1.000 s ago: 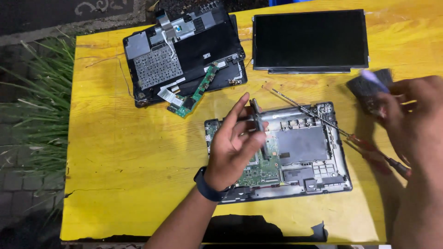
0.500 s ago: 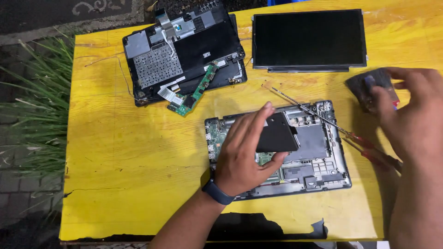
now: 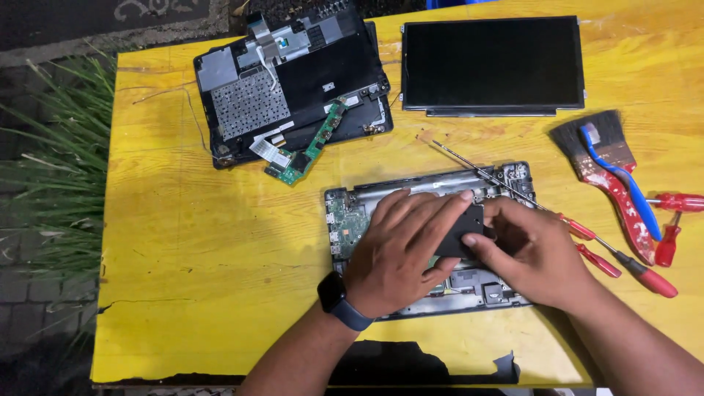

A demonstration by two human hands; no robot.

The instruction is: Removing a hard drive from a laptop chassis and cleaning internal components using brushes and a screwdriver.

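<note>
Black flat part (image 3: 463, 229) over open laptop base (image 3: 352, 213) at yellow table (image 3: 205, 264) centre, left hand (image 3: 400, 246) and right hand (image 3: 532, 253) both gripping it, covering the board — screwdrivers (image 3: 631, 265) and paintbrush (image 3: 598, 158) right, screen panel (image 3: 493, 64) and keyboard cover (image 3: 290, 81) behind.

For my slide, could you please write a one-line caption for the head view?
Both hands, left hand and right hand, press a black flat part into an opened laptop base on a yellow table.
</note>
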